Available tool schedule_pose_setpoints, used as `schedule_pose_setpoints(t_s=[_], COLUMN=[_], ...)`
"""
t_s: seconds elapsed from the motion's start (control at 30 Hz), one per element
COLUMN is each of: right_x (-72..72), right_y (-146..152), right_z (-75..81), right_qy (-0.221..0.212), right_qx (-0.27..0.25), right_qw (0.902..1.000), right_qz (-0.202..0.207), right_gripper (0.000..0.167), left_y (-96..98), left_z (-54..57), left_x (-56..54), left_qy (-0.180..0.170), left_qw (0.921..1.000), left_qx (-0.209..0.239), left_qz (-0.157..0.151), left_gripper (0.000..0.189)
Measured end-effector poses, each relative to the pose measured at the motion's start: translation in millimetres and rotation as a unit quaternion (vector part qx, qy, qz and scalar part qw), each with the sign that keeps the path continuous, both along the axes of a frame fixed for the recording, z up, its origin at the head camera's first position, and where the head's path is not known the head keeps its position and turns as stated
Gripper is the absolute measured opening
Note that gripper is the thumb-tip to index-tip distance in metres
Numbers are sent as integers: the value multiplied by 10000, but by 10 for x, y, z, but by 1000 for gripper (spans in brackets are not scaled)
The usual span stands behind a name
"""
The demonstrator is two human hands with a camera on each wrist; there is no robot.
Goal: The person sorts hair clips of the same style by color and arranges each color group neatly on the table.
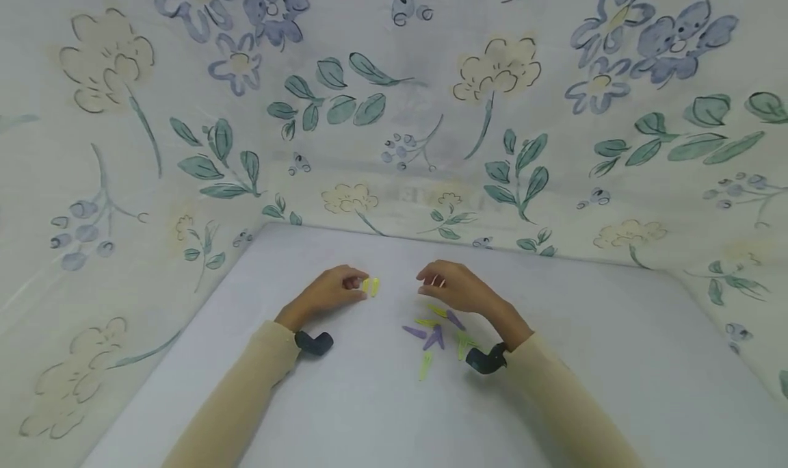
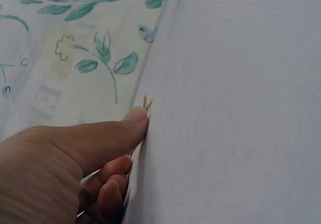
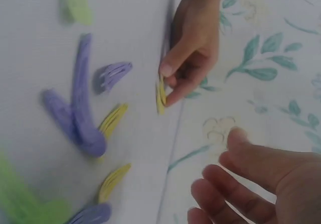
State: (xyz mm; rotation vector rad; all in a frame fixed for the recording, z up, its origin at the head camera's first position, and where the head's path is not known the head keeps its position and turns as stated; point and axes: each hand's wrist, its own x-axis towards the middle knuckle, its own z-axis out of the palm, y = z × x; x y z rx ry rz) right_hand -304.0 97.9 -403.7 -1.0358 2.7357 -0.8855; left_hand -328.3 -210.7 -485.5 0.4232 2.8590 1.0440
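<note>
My left hand [image 1: 335, 287] is at two yellow hair clips [image 1: 375, 287] lying side by side on the white tabletop. Thumb and fingers pinch the nearer clip, as the right wrist view shows, where the yellow clips [image 3: 161, 94] sit right at the fingertips. In the left wrist view, only narrow yellow tips [image 2: 146, 102] show past the thumb. My right hand [image 1: 458, 287] hovers with loosely bent fingers and nothing between them. Below it lies a loose group of hair clips: purple clips [image 3: 83, 93], yellow clips [image 3: 115, 181] and green clips [image 1: 425, 366].
A white cloth [image 1: 363, 399] covers the tabletop. Floral sheeting [image 1: 394, 112] stands behind and along the sides. Dark wrist straps [image 1: 314, 343] sit at both cuffs, the right one [image 1: 486, 359] close beside the green clips.
</note>
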Motion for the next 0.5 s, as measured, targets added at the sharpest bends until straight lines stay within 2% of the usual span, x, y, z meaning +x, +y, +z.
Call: schedule_pose_setpoints(t_s=[0.2, 0.33, 0.5], right_x=[72, 124, 203], right_y=[245, 276, 215], right_z=[-231, -345, -410], right_qy=[-22, 190, 552], right_qx=[31, -1, 146], right_qw=[9996, 9996, 9984], right_qz=[-279, -208, 47], right_gripper=[20, 15, 13], left_y=[-16, -5, 36], left_z=[37, 59, 60], left_x=[26, 33, 34], left_qy=[-3, -63, -155], left_qw=[10000, 10000, 9998], left_qx=[26, 38, 92], left_qz=[37, 49, 60], left_gripper=[45, 45, 45])
